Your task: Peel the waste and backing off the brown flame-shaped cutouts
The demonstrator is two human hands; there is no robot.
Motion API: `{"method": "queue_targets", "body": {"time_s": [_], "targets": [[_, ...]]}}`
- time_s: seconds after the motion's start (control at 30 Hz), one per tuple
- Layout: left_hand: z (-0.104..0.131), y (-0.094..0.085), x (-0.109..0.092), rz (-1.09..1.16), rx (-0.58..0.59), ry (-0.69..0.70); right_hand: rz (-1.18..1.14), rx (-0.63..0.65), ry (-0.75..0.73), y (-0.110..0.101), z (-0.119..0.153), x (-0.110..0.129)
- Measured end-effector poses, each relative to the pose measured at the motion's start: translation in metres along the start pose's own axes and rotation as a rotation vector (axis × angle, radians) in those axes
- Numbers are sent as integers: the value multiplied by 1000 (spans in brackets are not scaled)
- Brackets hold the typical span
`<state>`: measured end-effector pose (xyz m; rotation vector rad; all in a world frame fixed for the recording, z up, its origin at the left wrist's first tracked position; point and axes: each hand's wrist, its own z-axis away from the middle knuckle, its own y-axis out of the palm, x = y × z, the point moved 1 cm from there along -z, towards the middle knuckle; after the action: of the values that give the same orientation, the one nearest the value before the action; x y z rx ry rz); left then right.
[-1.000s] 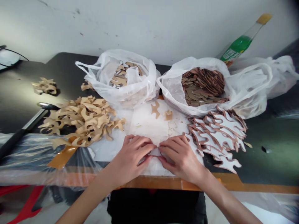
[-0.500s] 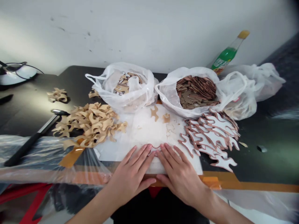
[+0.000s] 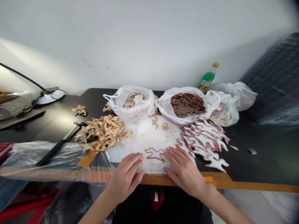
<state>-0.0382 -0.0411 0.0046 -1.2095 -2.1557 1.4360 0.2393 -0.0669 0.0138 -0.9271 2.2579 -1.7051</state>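
In the head view, a white wavy-edged piece [image 3: 154,154] with a reddish-brown border lies flat on the white paper [image 3: 149,137], near the front edge of the desk [image 3: 261,161], between the two hands. The left hand [image 3: 128,174] is palm down with its grip empty, the fingers close together and the thumb apart, fingertips just beside the piece's left end. The right hand [image 3: 183,169] is also palm down, fingers slightly spread and thumb apart, its fingertips at the piece's right end; whether they touch it, I cannot tell. To the right lies a heap of similar white pieces [image 3: 205,138], and to the left a pile of curled tan scraps [image 3: 106,130] beside a black-handled hammer [image 3: 62,144]. Behind the paper stand two open plastic bags, the left bag [image 3: 133,113] holding tan pieces and the right bag [image 3: 167,109] brown ones.
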Motion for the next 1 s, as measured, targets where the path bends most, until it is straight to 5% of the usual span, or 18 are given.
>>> {"method": "queue_targets", "body": {"time_s": [0.23, 0.33, 0.43, 0.57, 0.77, 0.9, 1.0], "targets": [[-7, 5, -26, -11, -22, 59, -102, 139, -94, 25, -22, 17], [-12, -2, -20, 8, -73, -9, -152, 152, -69, 23, -17, 20], [-32, -14, 10, 12, -156, -120, -201, 159, -96, 17, -1, 27], [-88, -28, 82, 44, -205, -287, -225, 61, -150, 18, 21, 41], [-171, -22, 180, -160, -1, -499, -229, -136, -214, 24, 28, 49], [-185, -4, 204, -211, 71, -547, -112, -404, -208, -15, 27, 9], [-182, 8, 210, -249, 70, -584, 156, -635, -33, -55, 30, -46]]}}
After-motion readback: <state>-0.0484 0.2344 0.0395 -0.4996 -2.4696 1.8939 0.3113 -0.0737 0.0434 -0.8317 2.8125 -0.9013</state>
